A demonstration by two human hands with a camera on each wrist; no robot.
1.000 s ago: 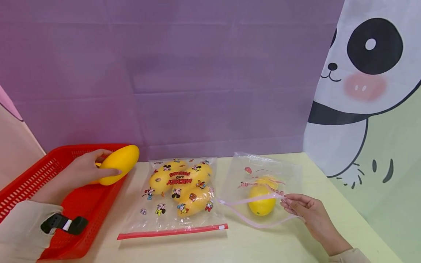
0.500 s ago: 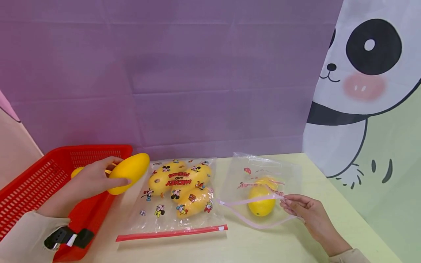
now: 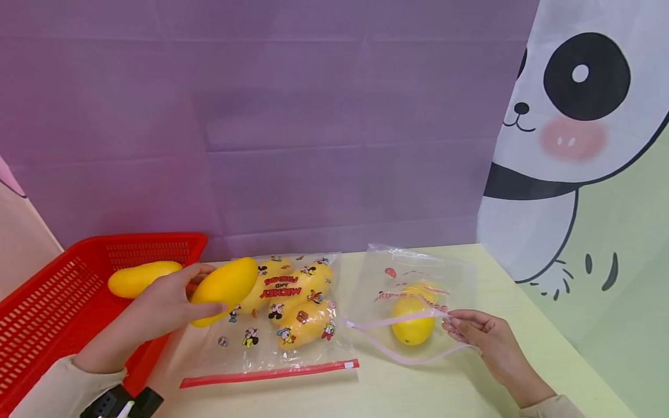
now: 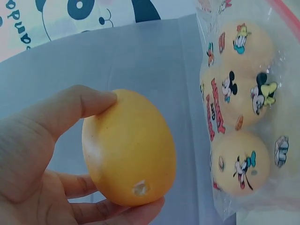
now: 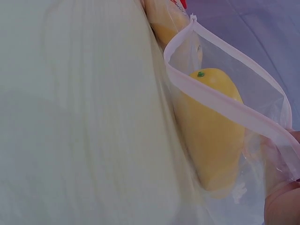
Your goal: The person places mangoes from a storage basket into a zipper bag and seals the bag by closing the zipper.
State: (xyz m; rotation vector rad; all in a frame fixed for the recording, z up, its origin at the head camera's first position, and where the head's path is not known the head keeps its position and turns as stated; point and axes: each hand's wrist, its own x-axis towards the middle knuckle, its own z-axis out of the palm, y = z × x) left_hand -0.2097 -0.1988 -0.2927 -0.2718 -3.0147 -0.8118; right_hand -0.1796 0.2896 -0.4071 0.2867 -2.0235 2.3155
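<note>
My left hand [image 3: 164, 305] grips a yellow mango [image 3: 227, 290] between thumb and fingers, raised between the red basket and a printed zip bag. In the left wrist view the mango [image 4: 131, 150] shows its pale stem spot toward the camera. My right hand [image 3: 488, 342] pinches the right end of the mouth of a clear zip bag [image 3: 360, 296] with a pink zip. That mouth gapes, and a mango [image 3: 410, 325] lies inside. The right wrist view shows the pink zip strip [image 5: 211, 101] parted around the opening, the bagged mango [image 5: 213, 145] just within.
A red basket [image 3: 52, 325] at the left holds another mango [image 3: 138, 278]. The printed zip bag [image 3: 230, 354], its red zip [image 3: 272, 374] closed, lies mid-table with several mangoes in it. A purple cloth [image 3: 287, 128] hangs behind the table.
My left hand has carried the mango rightward out of the basket, toward the printed bag. A mango left in the basket has come into plain view. My right hand keeps its hold.
</note>
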